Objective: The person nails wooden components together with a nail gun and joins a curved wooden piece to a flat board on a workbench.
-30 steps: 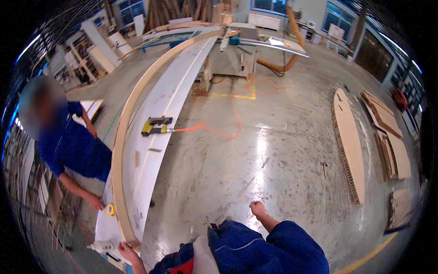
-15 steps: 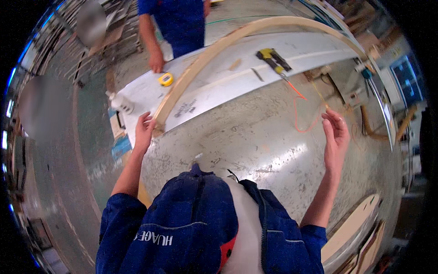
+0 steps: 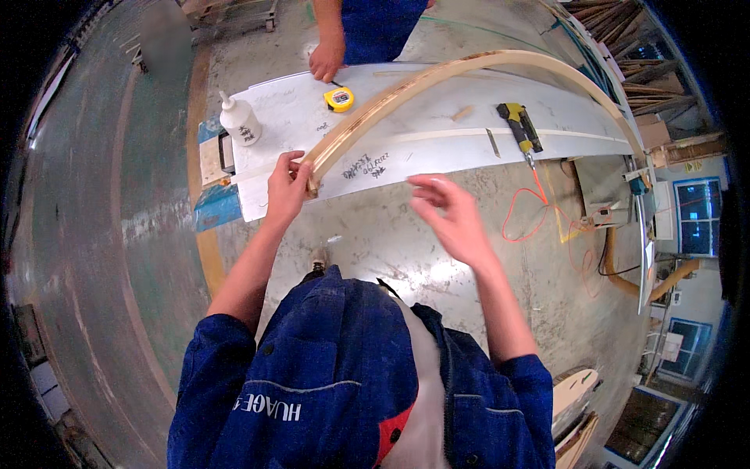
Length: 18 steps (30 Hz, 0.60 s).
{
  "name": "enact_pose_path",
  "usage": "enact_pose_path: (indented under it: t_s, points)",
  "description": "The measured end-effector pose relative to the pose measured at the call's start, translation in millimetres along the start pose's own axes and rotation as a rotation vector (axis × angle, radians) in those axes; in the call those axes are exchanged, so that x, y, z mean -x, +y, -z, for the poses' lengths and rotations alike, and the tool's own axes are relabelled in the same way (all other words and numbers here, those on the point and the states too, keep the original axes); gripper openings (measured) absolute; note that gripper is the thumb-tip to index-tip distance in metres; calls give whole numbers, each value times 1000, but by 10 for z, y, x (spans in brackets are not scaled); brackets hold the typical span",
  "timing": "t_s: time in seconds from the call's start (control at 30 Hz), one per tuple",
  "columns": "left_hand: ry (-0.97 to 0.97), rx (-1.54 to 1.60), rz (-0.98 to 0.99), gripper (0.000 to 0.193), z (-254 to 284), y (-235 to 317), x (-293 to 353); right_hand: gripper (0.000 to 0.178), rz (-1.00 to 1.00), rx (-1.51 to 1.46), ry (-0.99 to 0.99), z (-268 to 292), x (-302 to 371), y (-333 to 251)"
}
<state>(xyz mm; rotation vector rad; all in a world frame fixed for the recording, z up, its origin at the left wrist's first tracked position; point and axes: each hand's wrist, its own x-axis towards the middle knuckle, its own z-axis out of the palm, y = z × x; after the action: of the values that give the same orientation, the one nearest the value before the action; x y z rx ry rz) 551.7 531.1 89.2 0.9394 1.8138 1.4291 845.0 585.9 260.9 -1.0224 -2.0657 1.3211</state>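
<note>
A long curved wooden strip (image 3: 437,74) arches over the white table (image 3: 266,168). Its near left end is pinched between the fingers and thumb of my left hand (image 3: 287,190). My right hand (image 3: 449,215) hangs in the air in front of the table edge, fingers apart and slightly blurred, touching nothing. Beyond the strip's near end lies a yellow tape measure (image 3: 340,98). A yellow and black nail gun (image 3: 518,127) rests on the table inside the arch, to the right, with an orange hose (image 3: 541,187) running off it.
A white squeeze bottle (image 3: 240,121) stands at the table's left end. Across the table, a co-worker's hand (image 3: 326,59) is at the far edge near the tape measure. Wooden boards (image 3: 574,391) lie at the lower right. A thin dark stick (image 3: 492,143) lies near the nail gun.
My left hand has moved onto the strip's end and closed on it. My right hand has swung left toward the middle. The view has turned, shifting the table.
</note>
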Motion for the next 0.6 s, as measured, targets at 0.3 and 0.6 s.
enact_pose_path:
  t_s: [0.3,0.6]
  points:
    - [-28,253,16,32,101,-183,116,24,-526,-473,29,-1390,-1037,655]
    - [-124,311,-21,37,102,-297,182,25,-463,-455,105,-1788,-1123,795]
